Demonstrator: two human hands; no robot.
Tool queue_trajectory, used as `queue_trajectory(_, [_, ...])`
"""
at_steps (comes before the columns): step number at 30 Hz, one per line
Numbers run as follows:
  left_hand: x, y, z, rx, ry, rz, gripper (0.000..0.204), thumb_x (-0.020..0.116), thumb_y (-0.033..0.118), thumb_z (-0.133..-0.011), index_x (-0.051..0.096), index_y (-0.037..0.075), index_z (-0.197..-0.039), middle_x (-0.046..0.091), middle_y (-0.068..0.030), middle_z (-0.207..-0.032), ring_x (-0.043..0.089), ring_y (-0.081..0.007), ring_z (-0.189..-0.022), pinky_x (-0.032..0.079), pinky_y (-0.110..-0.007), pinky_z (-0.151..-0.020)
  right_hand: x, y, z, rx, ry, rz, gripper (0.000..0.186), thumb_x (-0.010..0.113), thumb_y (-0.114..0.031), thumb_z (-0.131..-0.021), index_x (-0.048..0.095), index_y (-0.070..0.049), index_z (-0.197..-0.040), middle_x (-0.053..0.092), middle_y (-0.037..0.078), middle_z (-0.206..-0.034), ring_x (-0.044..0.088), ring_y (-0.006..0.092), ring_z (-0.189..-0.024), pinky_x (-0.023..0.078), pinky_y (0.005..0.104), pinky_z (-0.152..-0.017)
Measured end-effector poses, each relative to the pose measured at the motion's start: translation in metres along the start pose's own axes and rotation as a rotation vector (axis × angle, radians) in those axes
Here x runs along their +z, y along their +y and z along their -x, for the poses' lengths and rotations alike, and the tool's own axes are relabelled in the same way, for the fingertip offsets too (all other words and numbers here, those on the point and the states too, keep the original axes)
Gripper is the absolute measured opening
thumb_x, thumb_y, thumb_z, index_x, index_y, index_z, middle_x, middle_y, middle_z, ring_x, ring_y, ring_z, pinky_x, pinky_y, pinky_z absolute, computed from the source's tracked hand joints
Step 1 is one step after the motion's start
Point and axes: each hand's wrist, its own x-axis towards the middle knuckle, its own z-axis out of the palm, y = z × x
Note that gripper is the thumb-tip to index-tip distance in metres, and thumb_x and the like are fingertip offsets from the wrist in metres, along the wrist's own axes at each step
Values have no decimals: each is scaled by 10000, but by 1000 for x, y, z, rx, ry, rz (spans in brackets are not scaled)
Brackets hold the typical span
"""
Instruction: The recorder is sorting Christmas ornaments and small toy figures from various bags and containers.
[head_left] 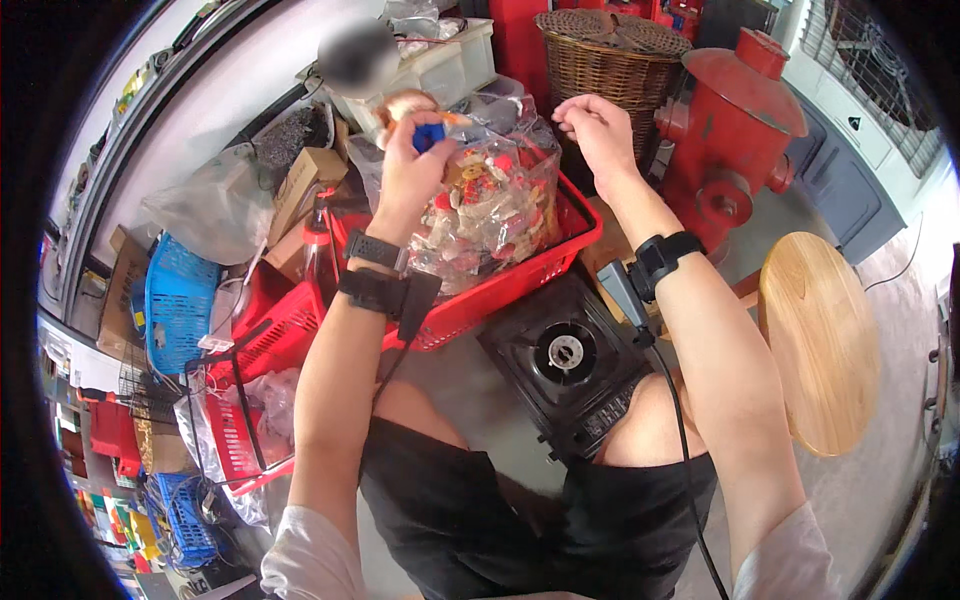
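Observation:
My left hand [412, 170] is raised over a clear plastic bag [470, 240] and closed on a small toy with a blue part [428, 137]. A brown and white piece [408, 103] with an orange bit shows above my fingers; blur hides its exact kind. The bag bulges with several small red, beige and brown items and sits in a red plastic basket [575, 235]. To the right, my right hand [602, 135] hovers beyond the bag's edge with its fingers curled together. Whether anything is between those fingertips cannot be seen.
A black portable gas stove [565, 355] lies before my knees. At right stand a red hydrant-shaped object [735, 130] and a round wooden board [820, 340]. A wicker basket [610, 65] is behind. Blue basket [178, 300] and second red basket [240, 430] crowd the left.

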Motion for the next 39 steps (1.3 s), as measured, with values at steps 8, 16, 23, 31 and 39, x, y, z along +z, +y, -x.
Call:
queue_trajectory(8, [-1,4,20,7,-283,-727,551,726,400,-961,589,74,-1384,698,-220,-1220,676,-435,-1169,539,-449,-1040,-9,13,0,40,56,43,152,658,-141,-953,761,-38,-995,710,19,-959,622,125,-927,482,311,-884])
queue_trajectory(16, [2,-14,14,-37,-469,-1314,537,614,536,-964,631,313,-1452,388,-240,-1637,355,-477,-1510,416,-694,-1091,11,16,11,110,-84,385,585,789,-444,-827,680,-29,-1224,736,199,-1221,700,336,-1166,520,423,-1028])
queue_trajectory(23, [10,-29,16,-81,-599,-1161,604,586,591,-977,678,34,-1191,757,-256,-1035,739,-442,-1005,563,-550,-897,-3,22,12,40,-189,347,497,750,-337,-836,676,-51,-1235,764,202,-1110,723,366,-1108,544,416,-999])
queue_trajectory(31, [4,-38,17,-233,-468,-1358,587,617,606,-944,705,104,-1234,777,-215,-1088,752,-424,-1022,553,-589,-882,0,24,11,16,-177,296,410,725,-303,-888,703,-75,-1227,776,169,-1058,741,342,-1053,559,431,-959])
queue_trajectory(39, [0,-35,22,365,58,-1194,550,602,624,-949,720,165,-1228,784,-166,-1066,737,-389,-1083,492,-651,-952,6,27,10,1,-116,338,400,717,-307,-895,700,-71,-1218,774,178,-1055,738,365,-1049,560,446,-953])
